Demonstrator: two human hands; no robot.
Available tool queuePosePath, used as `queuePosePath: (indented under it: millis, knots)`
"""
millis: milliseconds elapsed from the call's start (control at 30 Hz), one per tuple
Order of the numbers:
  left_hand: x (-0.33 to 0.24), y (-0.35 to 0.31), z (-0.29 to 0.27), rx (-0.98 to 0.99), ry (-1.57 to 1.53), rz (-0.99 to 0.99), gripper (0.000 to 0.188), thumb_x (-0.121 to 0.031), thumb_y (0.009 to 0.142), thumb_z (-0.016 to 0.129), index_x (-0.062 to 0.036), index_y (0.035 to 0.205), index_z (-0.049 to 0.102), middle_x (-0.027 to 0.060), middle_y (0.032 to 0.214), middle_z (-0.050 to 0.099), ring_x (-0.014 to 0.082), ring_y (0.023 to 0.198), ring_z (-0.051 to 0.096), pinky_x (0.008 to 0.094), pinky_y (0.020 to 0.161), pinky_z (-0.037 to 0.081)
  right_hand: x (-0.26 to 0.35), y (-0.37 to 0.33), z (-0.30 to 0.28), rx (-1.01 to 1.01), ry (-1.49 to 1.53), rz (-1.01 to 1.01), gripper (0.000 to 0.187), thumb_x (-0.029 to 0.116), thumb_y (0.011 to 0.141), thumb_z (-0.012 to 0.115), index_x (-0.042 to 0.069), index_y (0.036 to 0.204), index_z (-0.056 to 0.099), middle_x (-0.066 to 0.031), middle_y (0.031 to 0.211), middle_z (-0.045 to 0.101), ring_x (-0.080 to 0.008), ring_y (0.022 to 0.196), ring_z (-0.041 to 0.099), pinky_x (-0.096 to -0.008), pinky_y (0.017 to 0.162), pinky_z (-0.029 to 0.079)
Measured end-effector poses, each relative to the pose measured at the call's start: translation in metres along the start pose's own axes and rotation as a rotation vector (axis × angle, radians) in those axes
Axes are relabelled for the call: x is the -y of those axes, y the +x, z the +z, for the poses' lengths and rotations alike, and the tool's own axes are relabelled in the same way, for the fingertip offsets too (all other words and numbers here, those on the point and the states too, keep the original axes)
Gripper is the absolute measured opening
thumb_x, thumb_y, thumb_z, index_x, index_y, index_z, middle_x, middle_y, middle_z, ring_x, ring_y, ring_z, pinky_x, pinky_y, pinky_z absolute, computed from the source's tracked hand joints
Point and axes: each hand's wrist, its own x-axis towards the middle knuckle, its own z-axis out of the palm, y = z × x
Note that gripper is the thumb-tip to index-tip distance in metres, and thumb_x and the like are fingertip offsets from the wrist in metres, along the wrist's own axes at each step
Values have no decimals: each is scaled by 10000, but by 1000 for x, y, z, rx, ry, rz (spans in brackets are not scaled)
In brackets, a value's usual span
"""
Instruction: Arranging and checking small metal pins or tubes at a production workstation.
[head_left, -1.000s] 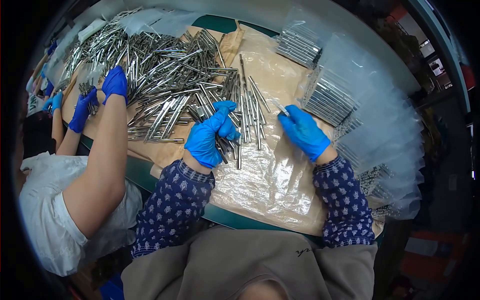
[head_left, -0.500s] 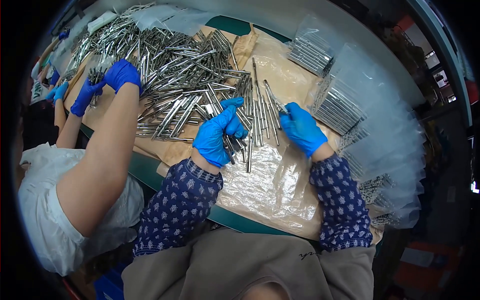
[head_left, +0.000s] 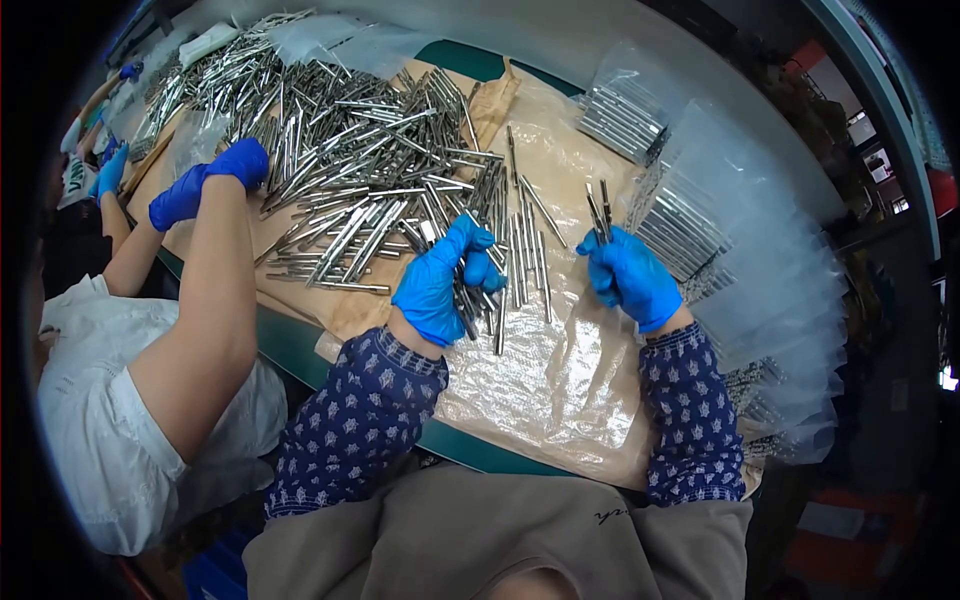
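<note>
My left hand [head_left: 436,290], in a light-blue glove, is closed around a bunch of slim metal rods [head_left: 466,303], whose ends stick out below the fingers. Further right, my right hand [head_left: 636,280], gloved alike, pinches a few of the same rods [head_left: 600,212] upright, their darker narrow tips pointing away from me. Between the hands, several loose rods [head_left: 527,250] lie roughly side by side on clear plastic sheeting [head_left: 540,390]. A large tangled heap of rods [head_left: 370,140] spreads beyond my left hand. The fingers partly hide what each hand holds.
Clear plastic bags filled with rods [head_left: 680,230] line the right side of the table. At the left, a co-worker's dark-blue gloved hands [head_left: 215,180] are at the heap, with another person's hand [head_left: 113,168] further back. Brown paper [head_left: 345,310] covers the green table [head_left: 470,447].
My right hand has moved a little right and turned, now holding rods upright away from the loose row. My left hand stays nearly in place. The co-worker's hands have shifted lower, toward me.
</note>
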Motion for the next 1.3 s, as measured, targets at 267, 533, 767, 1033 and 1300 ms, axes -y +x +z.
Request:
queuePosePath:
  millis: [267,533,767,1033,1300]
  knots:
    - [-9,13,-15,110,-144,71,275,-286,916,514,-20,890,579,53,685,581,200,643,593,330,647,529,-34,23,31,45,-628,-248,220,241,850,580,25,887,600,-41,674,593,-196,604,568,-306,575,450]
    - [-20,12,-15,15,-128,106,291,-295,907,531,-6,905,566,42,650,548,199,607,573,337,606,519,-21,15,47,-56,-1420,-307,218,279,771,570,64,790,600,-191,730,607,-378,682,587,-443,617,468]
    - [-25,9,-16,13,-113,145,309,-294,906,531,12,906,575,45,650,544,201,600,570,330,604,515,-31,10,55,-143,-1212,-413,293,329,784,599,36,774,586,-205,707,596,-373,664,585,-425,601,465]
    - [-26,8,-13,-23,-25,157,279,-309,908,526,-33,898,564,10,632,453,178,636,497,365,670,486,-19,-2,65,-3,-1452,-168,321,355,762,582,39,770,633,-194,737,616,-364,691,604,-429,617,479]
    - [-27,9,-10,12,-14,189,289,-299,901,539,-13,896,578,30,635,509,192,611,543,344,613,499,-20,-10,69,-2,-1282,-121,322,351,733,615,41,815,639,-200,754,621,-355,720,613,-409,637,476]
